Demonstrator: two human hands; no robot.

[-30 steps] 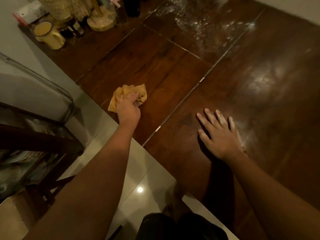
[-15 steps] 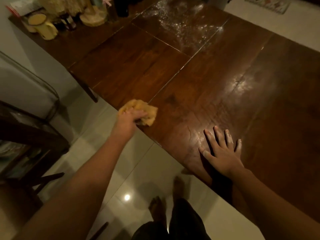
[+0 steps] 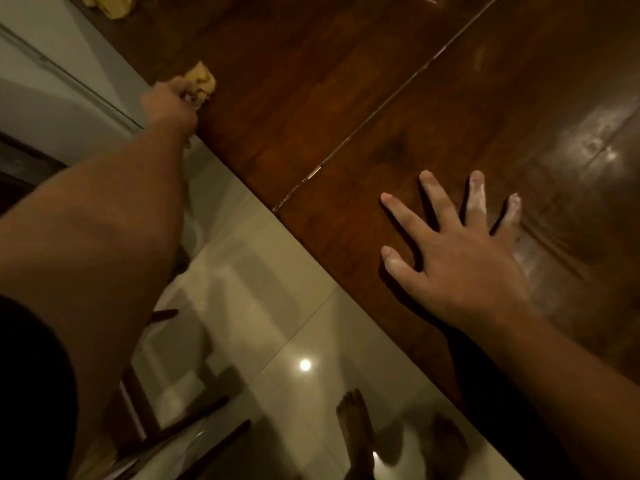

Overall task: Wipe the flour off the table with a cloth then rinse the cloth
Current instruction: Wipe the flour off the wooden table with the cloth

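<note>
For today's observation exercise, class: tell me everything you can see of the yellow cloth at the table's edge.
The crumpled yellow cloth looks soft and bunched into a wad, with folds and a slightly blurred outline. It sits at the near edge of the dark brown wooden table, far to the left. The left hand closes over its near side in a tight grip, so only the far part shows. No flour can be made out on it.

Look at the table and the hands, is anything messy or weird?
Yes. White flour dusts the fingers of the right hand, which lies flat on the wooden table, and a pale floury smear shows beyond it. The left hand clutches the yellow cloth at the table's edge.
</note>
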